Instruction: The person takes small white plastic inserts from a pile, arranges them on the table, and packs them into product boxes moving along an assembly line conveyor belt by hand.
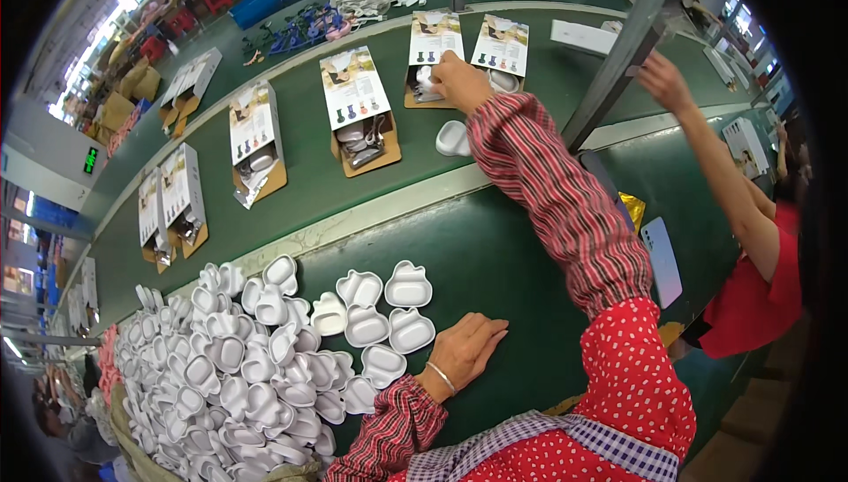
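Observation:
My left hand (464, 354), with a silver bangle at the wrist, rests on the green table, holding nothing, its fingers loosely stretched. Beside it lie loose white plastic trays (412, 330) shaped with a wavy edge and a shallow hollow. My right hand (463, 83) reaches across to the belt, fingers bent down at the mouth of an open printed box (435, 36). White parts show in that box; what the fingertips hold is hidden. Just below, a single white tray (453, 138) lies on the belt. To the right stands another open box (502, 40) with a white piece inside.
A large heap of white trays (230, 376) fills the lower left. More open boxes (351, 84) line the green belt (309, 195). A metal post (627, 53) rises at the right, near a phone (661, 261) and a co-worker's arm (707, 137) reaching toward the belt.

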Available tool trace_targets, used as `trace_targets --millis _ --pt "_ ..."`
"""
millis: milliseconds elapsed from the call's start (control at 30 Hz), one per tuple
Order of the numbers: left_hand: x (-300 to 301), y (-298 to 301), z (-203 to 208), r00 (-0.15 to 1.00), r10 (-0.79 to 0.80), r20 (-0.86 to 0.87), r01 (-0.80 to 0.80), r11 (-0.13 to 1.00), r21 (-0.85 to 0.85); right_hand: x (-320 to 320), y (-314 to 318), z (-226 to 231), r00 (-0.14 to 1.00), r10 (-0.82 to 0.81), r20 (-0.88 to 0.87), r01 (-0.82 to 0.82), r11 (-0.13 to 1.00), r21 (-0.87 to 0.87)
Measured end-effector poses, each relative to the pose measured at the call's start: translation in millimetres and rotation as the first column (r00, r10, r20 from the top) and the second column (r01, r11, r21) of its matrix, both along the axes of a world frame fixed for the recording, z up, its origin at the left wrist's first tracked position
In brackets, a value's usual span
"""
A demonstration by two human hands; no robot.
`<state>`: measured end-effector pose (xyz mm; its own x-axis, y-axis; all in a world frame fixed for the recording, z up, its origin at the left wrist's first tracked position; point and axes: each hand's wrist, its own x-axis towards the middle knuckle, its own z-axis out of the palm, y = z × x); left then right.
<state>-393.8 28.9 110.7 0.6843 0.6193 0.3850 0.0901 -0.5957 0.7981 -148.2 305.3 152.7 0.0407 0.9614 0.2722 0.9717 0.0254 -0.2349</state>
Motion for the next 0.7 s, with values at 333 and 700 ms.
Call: trace_targets --millis 333,700 --pt "-1.1 2.2 -1.1 1.000 0.015 -0.018 -0.015 1.000 -0.026 7.8 -85.9 -38.7 0.970 -0.128 0.205 0.133 0.991 -0.012" --pt "-26.5 20.7 5.9 0.658 0.612 -0.438 -0.419 0.781 0.462 -1.4 -84.8 -26.6 0.910 0.363 -0.199 -0.351 0.932 0.091"
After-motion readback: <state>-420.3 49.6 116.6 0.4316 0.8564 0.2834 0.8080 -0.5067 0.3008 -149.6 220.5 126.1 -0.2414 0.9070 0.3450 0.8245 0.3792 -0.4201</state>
